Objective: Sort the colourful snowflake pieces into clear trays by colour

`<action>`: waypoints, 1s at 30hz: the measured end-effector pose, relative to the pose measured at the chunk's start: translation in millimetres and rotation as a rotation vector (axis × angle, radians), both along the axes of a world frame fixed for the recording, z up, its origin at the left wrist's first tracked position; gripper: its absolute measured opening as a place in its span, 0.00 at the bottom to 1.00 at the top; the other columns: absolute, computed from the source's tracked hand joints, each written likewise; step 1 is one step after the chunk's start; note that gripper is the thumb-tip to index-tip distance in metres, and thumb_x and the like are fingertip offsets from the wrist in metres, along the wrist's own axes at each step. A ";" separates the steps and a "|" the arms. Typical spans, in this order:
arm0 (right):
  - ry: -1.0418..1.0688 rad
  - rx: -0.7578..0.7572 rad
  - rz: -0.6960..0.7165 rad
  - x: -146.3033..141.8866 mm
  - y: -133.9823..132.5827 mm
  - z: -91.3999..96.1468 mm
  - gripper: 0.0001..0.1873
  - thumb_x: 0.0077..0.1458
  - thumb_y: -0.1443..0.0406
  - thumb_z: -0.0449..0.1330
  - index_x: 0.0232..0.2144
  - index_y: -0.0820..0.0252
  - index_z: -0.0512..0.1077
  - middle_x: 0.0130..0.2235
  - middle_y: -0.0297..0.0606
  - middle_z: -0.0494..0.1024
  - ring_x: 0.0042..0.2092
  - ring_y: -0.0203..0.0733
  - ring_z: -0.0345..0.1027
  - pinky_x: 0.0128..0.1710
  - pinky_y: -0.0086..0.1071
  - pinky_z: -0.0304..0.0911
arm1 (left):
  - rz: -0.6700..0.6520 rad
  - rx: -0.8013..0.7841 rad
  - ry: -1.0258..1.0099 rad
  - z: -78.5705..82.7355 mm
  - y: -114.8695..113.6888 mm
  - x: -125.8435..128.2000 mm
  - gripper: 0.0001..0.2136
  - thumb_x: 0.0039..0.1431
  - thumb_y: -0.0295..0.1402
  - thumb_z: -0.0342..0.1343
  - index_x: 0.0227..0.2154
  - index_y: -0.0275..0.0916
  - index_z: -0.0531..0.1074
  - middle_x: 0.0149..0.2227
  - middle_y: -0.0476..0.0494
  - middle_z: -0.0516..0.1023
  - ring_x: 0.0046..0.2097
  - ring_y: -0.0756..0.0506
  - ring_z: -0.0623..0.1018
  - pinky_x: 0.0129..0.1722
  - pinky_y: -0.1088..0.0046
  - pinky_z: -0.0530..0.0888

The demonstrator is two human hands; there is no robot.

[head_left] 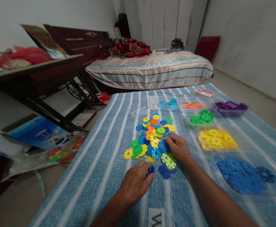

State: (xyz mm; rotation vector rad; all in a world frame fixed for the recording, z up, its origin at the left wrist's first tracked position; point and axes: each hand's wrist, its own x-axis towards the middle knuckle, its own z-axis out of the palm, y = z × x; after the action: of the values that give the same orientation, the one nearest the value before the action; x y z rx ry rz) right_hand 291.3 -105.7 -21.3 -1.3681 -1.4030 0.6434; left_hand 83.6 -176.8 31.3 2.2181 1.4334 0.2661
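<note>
A heap of small plastic snowflake discs (155,135) in yellow, green, blue and orange lies on a blue striped cloth (109,151). My left hand (135,181) rests at the near edge of the heap, its fingers closed on dark blue discs (150,170). My right hand (179,147) lies on the heap's right side with its fingers curled down onto the discs; what they grip is hidden. More dark blue discs (165,171) lie between my hands.
Clear tubs stand at the right, sorted by colour: dark blue (243,178), yellow (217,139), green (201,117), orange (192,105), purple (231,105). Light blue discs (168,104) lie farther back. A bed (152,67), a dark table (33,72) and floor clutter (40,138) surround the cloth.
</note>
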 end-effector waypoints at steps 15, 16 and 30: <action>0.003 -0.019 0.005 0.5 0.1 -1.5 0.17 0.57 0.56 0.56 0.21 0.58 0.73 0.22 0.32 0.69 0.25 0.36 0.61 0.27 0.30 0.53 | 0.020 -0.035 -0.041 2.0 1.4 -0.1 0.07 0.57 0.33 0.51 0.34 0.40 0.73 0.33 0.46 0.75 0.35 0.47 0.74 0.34 0.72 0.68; 0.001 -0.017 0.006 0.6 0.0 -1.3 0.17 0.57 0.56 0.56 0.21 0.58 0.73 0.22 0.32 0.69 0.25 0.36 0.61 0.27 0.30 0.53 | 0.023 -0.039 -0.047 1.6 1.4 -0.5 0.07 0.57 0.33 0.51 0.35 0.40 0.73 0.33 0.46 0.75 0.36 0.47 0.74 0.34 0.72 0.68; 0.007 -0.025 0.012 1.6 -0.4 -2.3 0.17 0.56 0.56 0.56 0.22 0.59 0.73 0.22 0.31 0.69 0.26 0.36 0.61 0.27 0.30 0.53 | 0.041 -0.114 -0.108 6.5 4.0 -4.6 0.07 0.55 0.33 0.52 0.34 0.39 0.73 0.32 0.47 0.74 0.37 0.47 0.74 0.35 0.73 0.69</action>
State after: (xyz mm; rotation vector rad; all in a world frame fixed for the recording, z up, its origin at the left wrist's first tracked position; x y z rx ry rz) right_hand 292.9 -106.1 -23.6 -1.3767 -1.4032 0.6745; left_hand 78.9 -172.7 37.8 2.0541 1.4019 0.3050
